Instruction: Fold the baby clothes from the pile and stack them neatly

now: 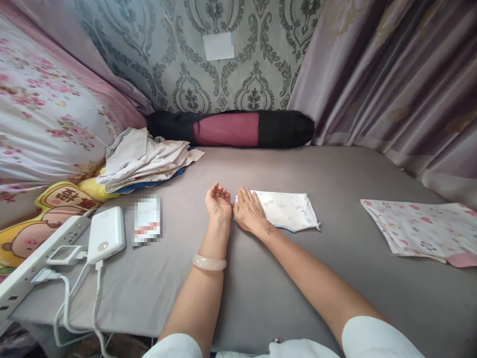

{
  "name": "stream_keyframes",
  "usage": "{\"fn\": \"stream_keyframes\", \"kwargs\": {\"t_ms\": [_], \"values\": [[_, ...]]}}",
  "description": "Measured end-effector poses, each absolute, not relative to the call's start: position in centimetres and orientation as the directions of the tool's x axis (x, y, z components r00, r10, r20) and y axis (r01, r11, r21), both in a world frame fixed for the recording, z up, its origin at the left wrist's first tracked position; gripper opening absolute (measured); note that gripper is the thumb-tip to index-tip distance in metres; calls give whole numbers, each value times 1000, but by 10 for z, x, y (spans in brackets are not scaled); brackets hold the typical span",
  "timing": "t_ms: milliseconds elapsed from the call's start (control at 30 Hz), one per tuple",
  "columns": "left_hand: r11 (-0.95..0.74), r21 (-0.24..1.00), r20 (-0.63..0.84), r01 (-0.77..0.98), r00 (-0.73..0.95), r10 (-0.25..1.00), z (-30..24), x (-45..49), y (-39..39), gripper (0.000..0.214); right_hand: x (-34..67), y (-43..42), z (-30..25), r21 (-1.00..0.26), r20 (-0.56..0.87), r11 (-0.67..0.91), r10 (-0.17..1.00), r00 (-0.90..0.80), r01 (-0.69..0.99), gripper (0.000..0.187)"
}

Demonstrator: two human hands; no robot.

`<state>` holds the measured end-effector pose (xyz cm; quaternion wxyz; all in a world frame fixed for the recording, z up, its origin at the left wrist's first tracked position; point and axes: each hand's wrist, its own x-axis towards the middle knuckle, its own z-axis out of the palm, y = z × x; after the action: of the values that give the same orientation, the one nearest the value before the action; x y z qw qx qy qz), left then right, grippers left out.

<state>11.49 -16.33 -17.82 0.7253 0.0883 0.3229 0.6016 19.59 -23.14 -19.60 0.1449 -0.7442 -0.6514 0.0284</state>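
A small white cloth with a faint print (286, 209) lies folded into a flat rectangle on the grey sheet (257, 308). My right hand (249, 209) rests flat over its left end, palm down, with the fingers stretched out. Just left of that, my left hand (219, 203) is turned palm up on the sheet, its fingers loosely curled and nothing visible in them. A small gap separates the left hand from the cloth. The part of the cloth beneath my right palm is hidden.
Folded pink-patterned cloth (421, 228) lies at the right. Piled clothes (145, 156) are at the back left. A white power bank (106, 233) with cables sits near a power strip (44, 256) and a blurred packet (147, 220). A black and maroon roll (231, 129) lies along the wall.
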Motion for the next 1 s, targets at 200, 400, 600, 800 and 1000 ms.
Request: {"fn": "stream_keyframes", "kwargs": {"t_ms": [200, 400, 600, 800, 1000], "values": [[240, 602, -283, -762, 77, 956, -181, 119, -164, 9, 197, -232, -196, -302, 127, -111, 980, 156, 947, 58], [145, 763, -106, -630, 100, 989, -178, 134, -178, 15, 221, -251, -185, -305, 220, -106, 959, 178, 947, 56], [-45, 962, 126, -268, 295, 947, -191, 153, -197, 10, 248, -272, -194, -214, 215, -227, 938, 272, 950, 54], [-63, 994, 91, -90, 345, 934, -203, 159, -199, 26, 248, -274, -200, -235, 183, -237, 942, 283, 943, 54], [-411, 851, 323, 327, 293, 900, -198, 148, -198, 20, 274, -281, -190, -373, 238, -193, 926, 294, 908, 49]]}}
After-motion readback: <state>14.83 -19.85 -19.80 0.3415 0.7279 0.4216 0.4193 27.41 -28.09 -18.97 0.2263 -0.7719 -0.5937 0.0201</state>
